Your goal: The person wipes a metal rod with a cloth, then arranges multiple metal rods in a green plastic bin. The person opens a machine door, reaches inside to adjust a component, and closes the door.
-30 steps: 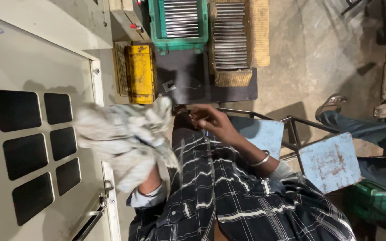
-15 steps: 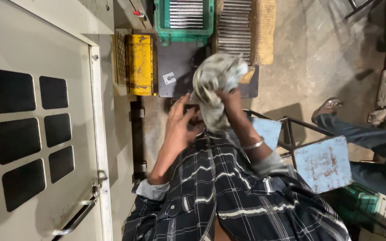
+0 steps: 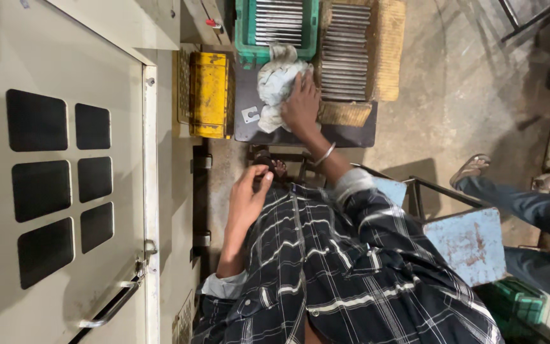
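Observation:
My right hand (image 3: 302, 105), a metal bangle on its wrist, presses a crumpled white rag (image 3: 277, 81) down on a dark flat tray (image 3: 351, 132) in front of me. The rag lies against the near edge of a green crate (image 3: 247, 38) of metal rods. My left hand (image 3: 249, 192) hovers lower, close to my checked shirt, its fingers curled and thumb meeting fingertip. I see nothing in it. A small white metal piece (image 3: 250, 115) lies on the tray beside the rag.
A yellow crate (image 3: 209, 94) stands left of the tray and a tan crate (image 3: 386, 51) of metal rods on the right. A pale machine cabinet door (image 3: 58, 255) with dark panels and a handle fills the left. At right are a blue stool (image 3: 466, 245) and another person's legs (image 3: 517, 191).
My right hand carried the rag from in front of my chest out to the tray and set it down. My left hand let go of the rag and drew back toward my body.

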